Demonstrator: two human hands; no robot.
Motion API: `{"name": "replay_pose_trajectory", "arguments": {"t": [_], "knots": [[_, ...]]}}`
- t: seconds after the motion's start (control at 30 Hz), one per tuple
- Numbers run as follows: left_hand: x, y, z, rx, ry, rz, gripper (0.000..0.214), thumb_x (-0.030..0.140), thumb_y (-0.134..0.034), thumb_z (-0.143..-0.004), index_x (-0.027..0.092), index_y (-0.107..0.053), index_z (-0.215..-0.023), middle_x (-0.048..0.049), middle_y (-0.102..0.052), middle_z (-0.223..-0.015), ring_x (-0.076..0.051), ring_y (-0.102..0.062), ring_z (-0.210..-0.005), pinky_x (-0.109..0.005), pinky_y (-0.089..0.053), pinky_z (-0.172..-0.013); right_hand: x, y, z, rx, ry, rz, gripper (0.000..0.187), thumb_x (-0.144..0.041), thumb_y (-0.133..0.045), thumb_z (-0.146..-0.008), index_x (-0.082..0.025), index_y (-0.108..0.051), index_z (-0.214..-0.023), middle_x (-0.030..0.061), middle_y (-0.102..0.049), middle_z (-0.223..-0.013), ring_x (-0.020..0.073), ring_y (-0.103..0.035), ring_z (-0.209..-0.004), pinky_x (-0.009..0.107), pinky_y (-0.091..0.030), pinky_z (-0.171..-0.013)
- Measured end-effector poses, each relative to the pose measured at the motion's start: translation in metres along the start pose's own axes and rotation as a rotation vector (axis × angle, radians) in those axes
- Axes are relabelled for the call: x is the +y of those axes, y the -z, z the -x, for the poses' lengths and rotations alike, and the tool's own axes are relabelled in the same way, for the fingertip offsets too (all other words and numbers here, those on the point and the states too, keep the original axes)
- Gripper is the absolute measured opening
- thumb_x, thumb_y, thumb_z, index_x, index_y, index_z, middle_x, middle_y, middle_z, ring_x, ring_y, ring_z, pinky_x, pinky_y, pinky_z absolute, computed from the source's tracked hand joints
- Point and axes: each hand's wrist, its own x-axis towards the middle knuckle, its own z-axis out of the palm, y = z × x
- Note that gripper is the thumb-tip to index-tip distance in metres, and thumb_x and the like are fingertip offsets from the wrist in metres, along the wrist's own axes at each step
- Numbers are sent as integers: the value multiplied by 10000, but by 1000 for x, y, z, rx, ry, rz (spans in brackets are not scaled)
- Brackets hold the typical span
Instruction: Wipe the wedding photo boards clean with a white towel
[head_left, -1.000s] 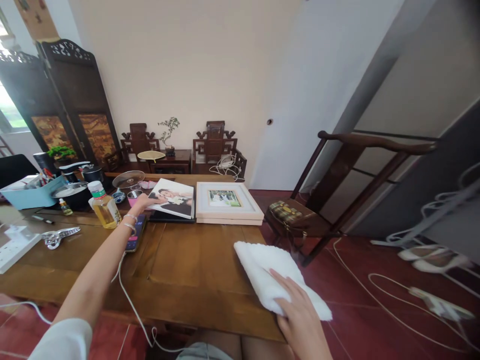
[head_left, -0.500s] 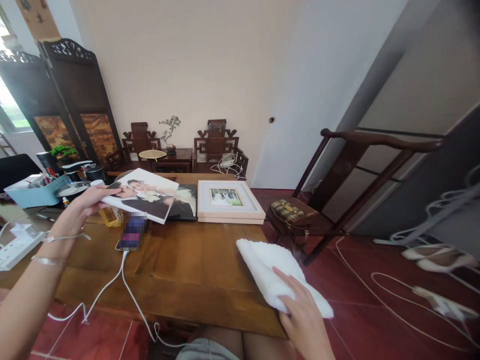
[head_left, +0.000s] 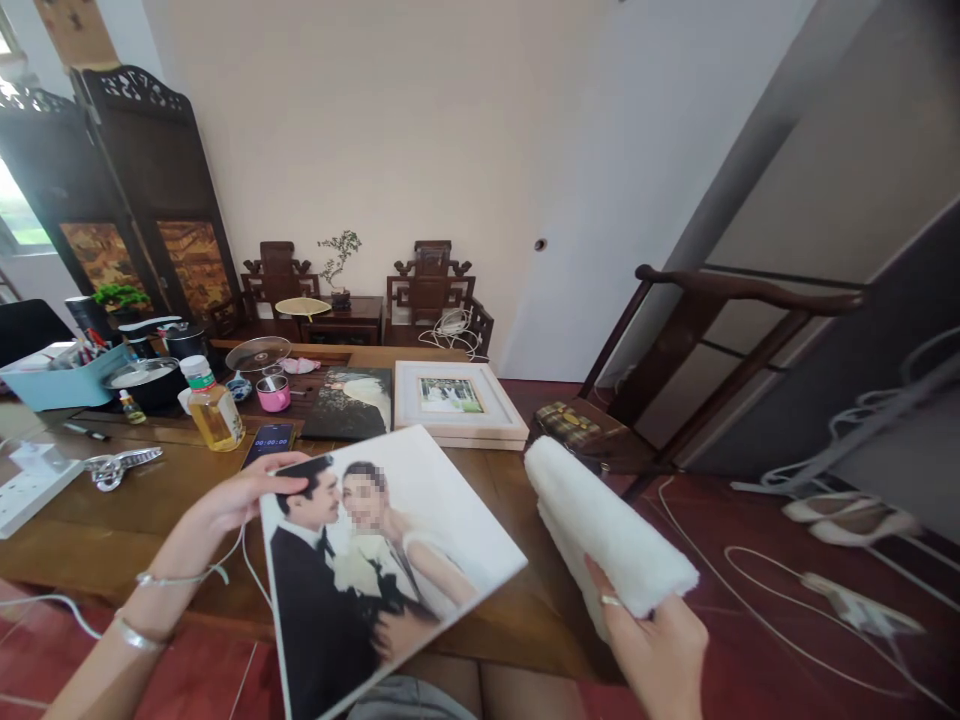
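Observation:
My left hand [head_left: 240, 495] grips the top left corner of a large photo print [head_left: 375, 560] showing a couple in wedding clothes, held tilted above the near edge of the wooden table [head_left: 112, 520]. My right hand [head_left: 660, 650] is closed on a folded white towel [head_left: 607, 525], lifted off the table to the right of the print. Farther back on the table lie a dark photo print [head_left: 352, 402] and a white framed photo [head_left: 454, 402].
A phone [head_left: 268, 443] with a white cable, an oil bottle [head_left: 212, 405], a pink cup [head_left: 273, 392], pots, a blue box [head_left: 56, 380] and a white power strip [head_left: 30, 480] crowd the table's left. A dark wooden chair [head_left: 675, 370] stands right, cables on the red floor.
My left hand lifted the wedding print off the stack at the back and brought it close to me. My right hand raised the towel off the table.

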Motion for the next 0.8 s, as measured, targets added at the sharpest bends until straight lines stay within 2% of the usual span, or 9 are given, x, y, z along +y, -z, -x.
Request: {"name": "replay_pose_trajectory", "arguments": {"t": [0.07,0.17,0.23,0.3,0.33,0.4,0.53,0.7,0.8], "knots": [[-9,-21,-10,-226,17,82,466,221,-835,-488,161,-680,-923,-67,-716,-900,-217,-688,-776,-300,-549,-723,-5,3,-3,-26,47,-14,213,-292,-528,-708,-240,-430,-525,-5,-498,-427,151,-459,-422,274,-406,-426],[-19,-46,-23,-380,35,112,406,225,-823,-528,168,-688,-906,-57,-712,-883,-192,-682,-748,-271,-545,-688,-15,8,-5,-109,253,-25,258,-175,-480,-697,-252,-361,-482,37,-569,-528,185,-535,-524,306,-451,-483],[-24,-59,-30,-410,56,102,368,225,-814,-548,181,-694,-893,-49,-713,-874,-183,-680,-736,-253,-542,-656,-24,10,-5,-199,435,-78,262,-99,-449,-706,-235,-379,-494,98,-668,-811,244,-614,-797,372,-508,-655],[-28,-66,-36,-433,80,93,363,220,-809,-554,187,-700,-898,-45,-716,-877,-184,-682,-737,-256,-543,-666,-33,10,-6,-269,586,-136,243,-43,-427,-709,-213,-430,-536,124,-620,-1133,285,-542,-1084,450,-488,-821],[-30,-69,-40,-440,84,87,368,221,-808,-555,190,-701,-907,-46,-718,-883,-190,-683,-742,-260,-543,-669,-36,9,-6,-289,638,-153,239,-21,-417,-704,-204,-443,-552,125,-575,-1224,291,-494,-1159,474,-471,-866],[-32,-71,-47,-449,88,77,362,223,-804,-561,191,-705,-908,-54,-721,-899,-202,-687,-758,-269,-544,-678,-39,7,-5,-316,684,-158,244,13,-399,-687,-194,-465,-576,115,-534,-1290,280,-451,-1216,494,-453,-910],[-34,-74,-62,-448,117,63,280,242,-790,-587,184,-716,-851,-82,-731,-878,-232,-693,-761,-319,-550,-716,-40,3,0,-349,679,-147,267,28,-381,-673,-196,-504,-596,98,-555,-1276,261,-458,-1218,492,-460,-912],[-31,-79,-79,-237,99,69,242,308,-811,-565,139,-701,-700,-116,-732,-778,-250,-694,-720,-348,-556,-684,-48,-2,4,-351,621,-65,288,20,-377,-655,-199,-559,-611,102,-586,-1243,258,-511,-1160,425,-497,-832],[-35,-82,-85,-161,54,40,319,305,-836,-510,137,-703,-746,-101,-736,-806,-250,-696,-787,-322,-547,-711,-55,-7,7,-355,576,-16,307,23,-379,-604,-203,-586,-619,89,-587,-1247,268,-518,-1151,424,-485,-830]]}}
